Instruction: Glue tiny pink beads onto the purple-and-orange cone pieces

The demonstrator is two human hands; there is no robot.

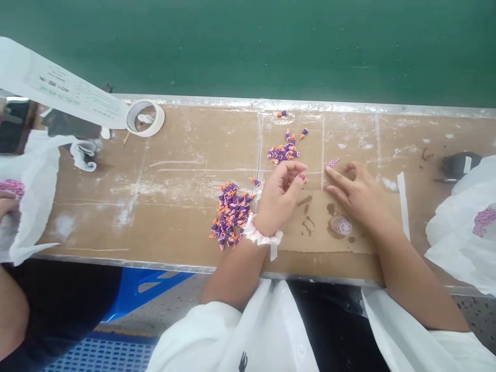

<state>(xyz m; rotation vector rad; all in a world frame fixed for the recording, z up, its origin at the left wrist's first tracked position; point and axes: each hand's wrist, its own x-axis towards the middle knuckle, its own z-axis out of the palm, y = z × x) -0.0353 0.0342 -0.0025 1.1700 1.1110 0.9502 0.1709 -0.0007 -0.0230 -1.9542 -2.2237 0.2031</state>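
My left hand [279,199], with a white scrunchie [261,232] on its wrist, curls just right of a large heap of small purple-and-orange cone-shaped pieces [231,214]. A pink speck shows at its thumb tip; whether it is a held piece is unclear. A smaller heap [283,153] lies just above the fingers. My right hand [360,194] rests on the cardboard-covered bench [174,222] with its index finger stretched left, close to a small pink-and-purple piece [332,162]. Its fingers hold nothing.
A clear plastic lid [340,225] lies near my right hand. A masking tape roll [145,118] and a printed sheet [62,85] are at back left. White plastic bags sit at both ends. A co-worker's hand [8,204] is at far left. A green wall [248,46] backs the bench.
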